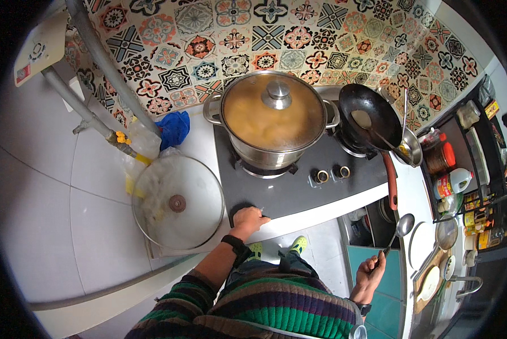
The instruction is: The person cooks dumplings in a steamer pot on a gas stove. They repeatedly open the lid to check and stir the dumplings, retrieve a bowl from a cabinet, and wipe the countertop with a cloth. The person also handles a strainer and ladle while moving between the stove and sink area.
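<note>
My left hand [248, 221] rests at the front left edge of the black gas hob [291, 186], its fingers curled; whether something dark is under them cannot be told. In my right hand [371, 269], over the floor to the right, is the dark handle of a metal ladle [405, 225], bowl end up. A steel pot [265, 156] with a steamy glass lid [253, 114] stands on the left burner, yellowish contents showing through. On the right burner sits a black wok [370, 99] with a red handle, a spatula [362, 120] lying in it.
A large glass lid [196, 186] lies left of the hob, near a blue cloth [175, 129] and a gas pipe [81, 112]. To the right are a small steel pan [413, 146], a rack [469, 150] with bottles and jars, a white plate [421, 245], a cutting board [419, 296] and a tap [469, 279].
</note>
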Demonstrator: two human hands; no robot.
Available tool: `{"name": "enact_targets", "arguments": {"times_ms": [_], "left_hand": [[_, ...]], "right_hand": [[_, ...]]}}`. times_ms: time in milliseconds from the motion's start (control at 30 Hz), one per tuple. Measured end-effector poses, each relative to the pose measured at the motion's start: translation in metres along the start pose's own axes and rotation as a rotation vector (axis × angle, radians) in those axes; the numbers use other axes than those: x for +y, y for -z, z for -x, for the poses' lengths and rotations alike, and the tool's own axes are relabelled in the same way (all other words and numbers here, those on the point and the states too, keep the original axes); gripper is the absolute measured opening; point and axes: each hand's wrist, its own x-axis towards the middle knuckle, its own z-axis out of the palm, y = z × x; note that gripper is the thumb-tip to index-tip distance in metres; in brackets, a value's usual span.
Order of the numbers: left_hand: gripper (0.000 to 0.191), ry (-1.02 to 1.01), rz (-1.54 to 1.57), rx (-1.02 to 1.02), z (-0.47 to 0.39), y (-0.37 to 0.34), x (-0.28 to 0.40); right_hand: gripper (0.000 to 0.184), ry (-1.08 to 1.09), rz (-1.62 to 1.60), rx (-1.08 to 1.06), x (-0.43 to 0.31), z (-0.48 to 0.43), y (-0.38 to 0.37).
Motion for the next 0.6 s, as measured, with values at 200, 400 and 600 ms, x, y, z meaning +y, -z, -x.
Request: {"name": "enact_targets", "arguments": {"times_ms": [200, 400, 600], "left_hand": [[0.039, -0.027, -0.069, 0.031, -0.001, 0.0, 0.0], [0.039, -0.032, -0.05, -0.042, 0.0, 0.006, 0.002], [0.025, -0.408, 0.19, 0.092, 0.05, 0.061, 0.042]], "right_hand": [[0.019, 0.055, 0.008, 0.047, 0.01, 0.007, 0.004], [0.017, 0.06, -0.01, 0.114, 0.004, 0.009, 0.007], [0.021, 0.113, -0.017, 0.089, -0.021, -0.01, -0.015]]}}
